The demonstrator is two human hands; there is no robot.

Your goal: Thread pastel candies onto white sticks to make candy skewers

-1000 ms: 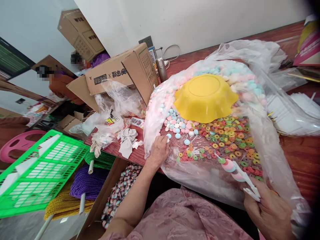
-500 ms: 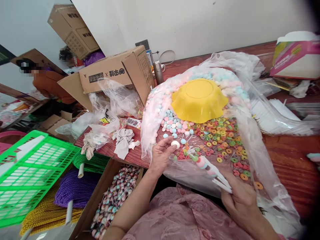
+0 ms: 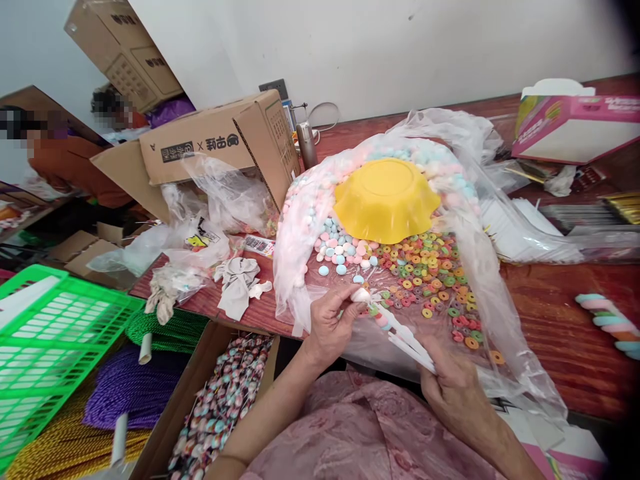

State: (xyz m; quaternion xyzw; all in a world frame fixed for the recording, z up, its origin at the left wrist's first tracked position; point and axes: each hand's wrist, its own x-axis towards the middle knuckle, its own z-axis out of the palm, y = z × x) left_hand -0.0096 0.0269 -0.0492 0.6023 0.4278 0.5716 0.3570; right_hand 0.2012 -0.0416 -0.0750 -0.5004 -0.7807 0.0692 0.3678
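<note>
Since 0.5 s ago the left hand (image 3: 327, 323) has carried its pale candy (image 3: 361, 294) over to the tip of the white stick (image 3: 406, 341), fingers pinched shut on it. Right hand (image 3: 450, 390) is clamped round the stick's lower end, w/ candies already threaded, above the clear bag (image 3: 500, 313) on the table.

Room – white wall (image 3: 400, 47) at 12 o'clock, socket plate (image 3: 273, 88) low on it. Dark red wooden table (image 3: 565, 333) from centre to 3 o'clock. Cardboard boxes (image 3: 215, 143) at 10 o'clock, one more tilted at 11. Green plastic crate (image 3: 45, 340) at 8 o'clock – pink carton (image 3: 575, 123) at 2. Even, bright light.
</note>
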